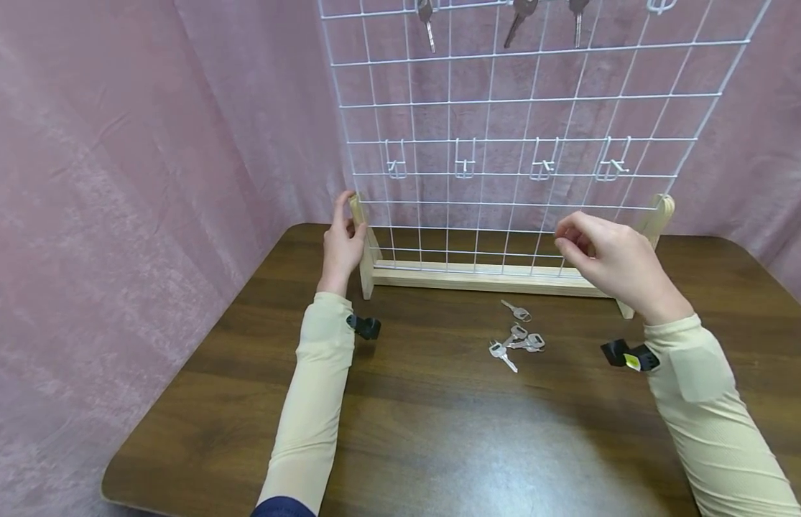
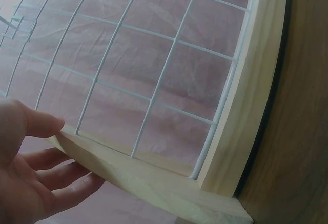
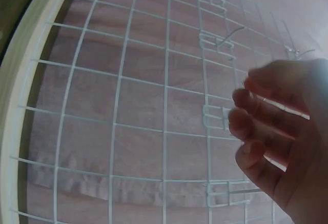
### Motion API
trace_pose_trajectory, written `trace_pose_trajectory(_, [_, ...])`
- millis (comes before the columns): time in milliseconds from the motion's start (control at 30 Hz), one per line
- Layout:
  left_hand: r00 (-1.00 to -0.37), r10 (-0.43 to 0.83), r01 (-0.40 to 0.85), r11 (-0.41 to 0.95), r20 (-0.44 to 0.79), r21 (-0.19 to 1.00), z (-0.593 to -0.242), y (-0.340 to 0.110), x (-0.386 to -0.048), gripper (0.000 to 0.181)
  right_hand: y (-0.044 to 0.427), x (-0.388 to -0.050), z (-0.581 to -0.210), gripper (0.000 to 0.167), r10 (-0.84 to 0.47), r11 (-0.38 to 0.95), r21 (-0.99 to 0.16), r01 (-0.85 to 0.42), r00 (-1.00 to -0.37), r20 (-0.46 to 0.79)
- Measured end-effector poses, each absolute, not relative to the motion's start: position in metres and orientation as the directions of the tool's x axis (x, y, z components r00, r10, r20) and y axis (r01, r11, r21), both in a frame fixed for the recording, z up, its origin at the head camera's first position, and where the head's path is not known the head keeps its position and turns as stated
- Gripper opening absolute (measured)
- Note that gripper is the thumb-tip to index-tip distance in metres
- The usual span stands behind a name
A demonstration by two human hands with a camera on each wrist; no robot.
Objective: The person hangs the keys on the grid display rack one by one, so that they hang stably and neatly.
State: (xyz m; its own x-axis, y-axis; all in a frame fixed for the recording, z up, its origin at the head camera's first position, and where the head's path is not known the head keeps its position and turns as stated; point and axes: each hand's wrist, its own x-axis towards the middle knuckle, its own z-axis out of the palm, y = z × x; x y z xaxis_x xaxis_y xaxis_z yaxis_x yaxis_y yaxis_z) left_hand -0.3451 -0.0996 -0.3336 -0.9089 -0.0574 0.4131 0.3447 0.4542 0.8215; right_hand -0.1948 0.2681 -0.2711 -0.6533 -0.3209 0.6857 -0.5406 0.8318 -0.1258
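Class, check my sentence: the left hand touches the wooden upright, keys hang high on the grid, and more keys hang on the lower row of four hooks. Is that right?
Not quite: the head view shows the lower row of four hooks bare. The rest stands: the left hand touches the wooden upright, and keys hang high on the grid.

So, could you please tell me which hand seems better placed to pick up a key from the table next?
Probably the right hand: no key shows in its fingers and it hovers nearer the loose keys, while the left hand grips a wooden upright.
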Motion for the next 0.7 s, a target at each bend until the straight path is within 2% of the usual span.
trace_pose_trajectory(400, [-0.904,-0.047,0.355,0.472,0.425,0.807,-0.334,-0.100,-0.345,0.058,0.260,-0.205,-0.292,0.010,-0.486,0.811,-0.048,-0.583,-0.717,0.499])
trace_pose_trajectory(600, [-0.907,-0.046,0.349,0.471,0.418,0.810,-0.334,-0.100,-0.344,0.058,0.254,-0.215,-0.307,0.006,-0.576,0.776,-0.086,-0.625,-0.757,0.308])
trace_pose_trajectory(700, [-0.905,-0.049,0.352,0.468,0.422,0.810,-0.334,-0.100,-0.344,0.058,0.253,-0.222,-0.318,0.010,-0.634,0.742,-0.118,-0.660,-0.748,0.197])
